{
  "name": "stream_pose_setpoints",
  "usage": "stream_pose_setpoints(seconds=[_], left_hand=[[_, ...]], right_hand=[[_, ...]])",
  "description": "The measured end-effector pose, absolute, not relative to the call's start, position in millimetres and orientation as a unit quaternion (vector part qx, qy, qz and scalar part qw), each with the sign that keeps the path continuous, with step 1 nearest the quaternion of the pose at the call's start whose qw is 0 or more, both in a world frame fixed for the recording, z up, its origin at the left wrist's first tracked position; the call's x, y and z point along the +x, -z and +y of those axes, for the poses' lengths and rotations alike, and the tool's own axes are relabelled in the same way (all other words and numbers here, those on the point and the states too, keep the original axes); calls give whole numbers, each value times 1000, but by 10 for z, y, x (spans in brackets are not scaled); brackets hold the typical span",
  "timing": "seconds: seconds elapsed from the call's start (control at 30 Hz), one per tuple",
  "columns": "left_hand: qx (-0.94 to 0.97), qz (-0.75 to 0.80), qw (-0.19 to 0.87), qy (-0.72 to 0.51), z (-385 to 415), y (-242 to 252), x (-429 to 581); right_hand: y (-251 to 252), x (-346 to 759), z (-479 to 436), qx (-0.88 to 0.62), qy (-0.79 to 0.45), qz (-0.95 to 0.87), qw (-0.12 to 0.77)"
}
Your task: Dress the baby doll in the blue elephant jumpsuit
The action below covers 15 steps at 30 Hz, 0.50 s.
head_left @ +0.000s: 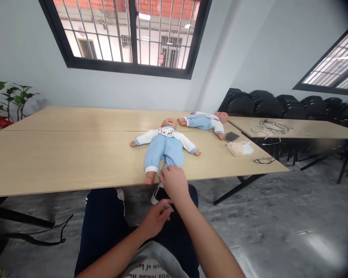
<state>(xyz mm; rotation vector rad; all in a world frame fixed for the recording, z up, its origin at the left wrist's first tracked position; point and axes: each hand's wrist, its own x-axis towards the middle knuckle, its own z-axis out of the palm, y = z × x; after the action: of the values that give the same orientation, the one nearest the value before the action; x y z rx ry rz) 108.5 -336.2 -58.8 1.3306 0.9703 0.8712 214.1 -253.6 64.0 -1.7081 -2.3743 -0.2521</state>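
Note:
A baby doll (164, 148) in a white and light-blue outfit lies on its back on the table, its feet toward me and its arms spread. My right hand (175, 182) is at the table's front edge, fingers curled round the end of the doll's leg on the right; the foot there is hidden by the hand. The doll's other foot (150, 178) is bare and reaches the edge. Lower down, over my lap, my left hand (158, 218) is loosely bent near my right wrist, thumb and fingers apart, with nothing seen in it.
A second doll (204, 121) lies farther back on the light wooden table (60, 154). To the right are a dark flat object (231, 136), a tissue pack (239, 148) and glasses (263, 160). Cables (271, 126) lie on another table; stacked black chairs (263, 104) stand behind.

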Motion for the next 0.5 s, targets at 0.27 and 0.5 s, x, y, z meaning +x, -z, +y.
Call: stream_pose_setpoints(seconds=[0.27, 0.5], left_hand=[[362, 395, 717, -445, -3088, 315, 1357], [304, 470, 607, -564, -3215, 112, 1061]], right_hand=[[-890, 2096, -2343, -582, 86, -808, -24], [-713, 2284, -2486, -522, 82, -849, 35]])
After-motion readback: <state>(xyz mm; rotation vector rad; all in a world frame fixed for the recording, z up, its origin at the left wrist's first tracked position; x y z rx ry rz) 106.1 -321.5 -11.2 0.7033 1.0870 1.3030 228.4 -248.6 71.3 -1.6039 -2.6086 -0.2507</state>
